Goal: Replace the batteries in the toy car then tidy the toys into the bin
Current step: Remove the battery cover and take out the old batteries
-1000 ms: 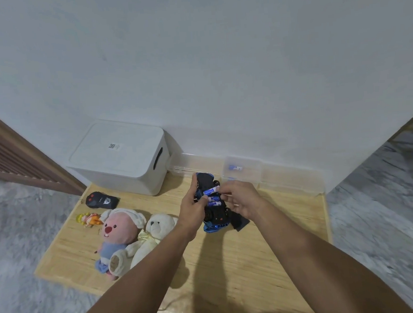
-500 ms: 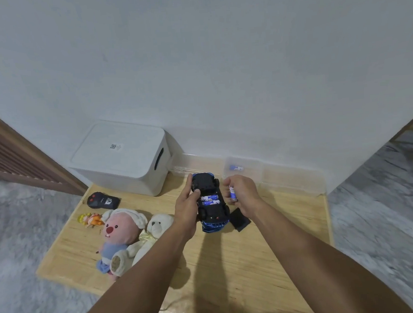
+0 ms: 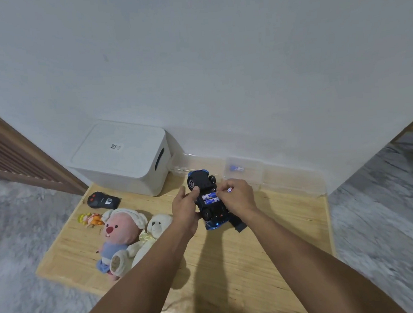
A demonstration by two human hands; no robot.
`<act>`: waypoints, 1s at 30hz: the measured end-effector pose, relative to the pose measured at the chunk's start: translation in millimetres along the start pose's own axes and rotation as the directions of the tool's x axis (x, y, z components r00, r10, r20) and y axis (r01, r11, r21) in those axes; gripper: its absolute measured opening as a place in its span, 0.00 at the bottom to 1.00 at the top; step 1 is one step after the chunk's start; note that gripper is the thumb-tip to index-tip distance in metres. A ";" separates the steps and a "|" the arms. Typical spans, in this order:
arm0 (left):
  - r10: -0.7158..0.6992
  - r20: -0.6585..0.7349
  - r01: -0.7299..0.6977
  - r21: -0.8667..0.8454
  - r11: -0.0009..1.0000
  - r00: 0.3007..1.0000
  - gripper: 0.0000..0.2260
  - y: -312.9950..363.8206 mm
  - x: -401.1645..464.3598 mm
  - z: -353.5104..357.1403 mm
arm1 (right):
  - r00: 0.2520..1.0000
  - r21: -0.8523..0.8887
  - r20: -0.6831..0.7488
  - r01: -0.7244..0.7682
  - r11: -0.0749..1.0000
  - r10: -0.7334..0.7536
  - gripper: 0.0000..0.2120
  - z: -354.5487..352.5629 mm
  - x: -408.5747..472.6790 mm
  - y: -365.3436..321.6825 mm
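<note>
The blue and black toy car (image 3: 203, 181) lies upside down over the wooden table (image 3: 232, 264). My left hand (image 3: 186, 208) grips its left side. Two blue batteries (image 3: 211, 198) sit in the open compartment. My right hand (image 3: 237, 197) holds one more battery (image 3: 230, 190) in its curled fingers and touches the batteries in the car with its fingertips. The black battery cover (image 3: 238, 225) lies on the table under my right wrist. The white lidded bin (image 3: 125, 157) stands at the back left.
A clear plastic box (image 3: 244, 169) holding a blue battery stands by the wall. On the left lie a black remote (image 3: 102, 201), a small orange doll (image 3: 90, 219), a pink plush (image 3: 119, 232) and a white teddy bear (image 3: 154, 235). Grey carpet surrounds the table.
My right hand pulled a battery out of the car, drew it aside to the right, then came back to the compartment. Two batteries are left in the car.
</note>
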State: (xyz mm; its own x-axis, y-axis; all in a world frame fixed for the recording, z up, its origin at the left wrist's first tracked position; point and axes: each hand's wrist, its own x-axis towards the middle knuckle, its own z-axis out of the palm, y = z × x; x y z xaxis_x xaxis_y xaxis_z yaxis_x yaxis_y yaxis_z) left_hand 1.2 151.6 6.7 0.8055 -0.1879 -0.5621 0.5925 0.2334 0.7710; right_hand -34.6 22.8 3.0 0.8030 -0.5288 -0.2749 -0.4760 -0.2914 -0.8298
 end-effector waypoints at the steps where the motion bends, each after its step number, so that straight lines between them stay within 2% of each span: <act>1: 0.011 0.013 -0.011 0.007 1.000 1.000 0.16 0.8 -1.1 0.4 | 1.000 -0.002 -0.007 -0.015 1.000 0.015 0.05 0.6 0.1 0.5; 3: 0.014 0.030 -0.014 0.010 1.000 0.999 0.08 0.6 -2.1 0.5 | 1.000 -0.003 -0.005 -0.031 1.000 0.031 0.05 1.1 -0.5 0.9; 7: 0.018 0.028 -0.018 0.017 1.000 0.999 0.05 -0.8 0.3 -0.7 | 1.000 -0.029 -0.003 -0.022 0.999 0.022 0.05 -2.3 -3.4 0.7; 14: 0.018 0.073 -0.017 -0.023 1.000 0.997 0.07 -0.5 1.5 -4.9 | 0.999 -0.092 0.013 0.053 0.994 -0.052 0.01 -6.4 -8.4 -4.4; 22: 0.029 0.109 -0.026 -0.029 0.999 0.994 0.06 5.0 1.6 -6.9 | 0.993 -0.178 0.066 0.109 0.978 -0.099 0.11 -7.2 -10.3 -10.6; 30: 0.061 0.088 -0.058 -0.041 0.997 0.994 0.17 2.9 2.5 -4.0 | 0.989 -0.283 0.063 0.146 0.948 -0.133 0.10 -7.8 -11.4 -18.0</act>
State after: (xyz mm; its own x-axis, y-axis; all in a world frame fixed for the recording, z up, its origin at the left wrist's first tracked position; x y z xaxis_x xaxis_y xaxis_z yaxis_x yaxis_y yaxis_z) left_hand 5.1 155.6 6.4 0.8359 -0.2565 -0.4852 0.5450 0.2830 0.7892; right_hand -38.0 27.8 24.9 0.8802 -0.4342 -0.1917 -0.4356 -0.5786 -0.6895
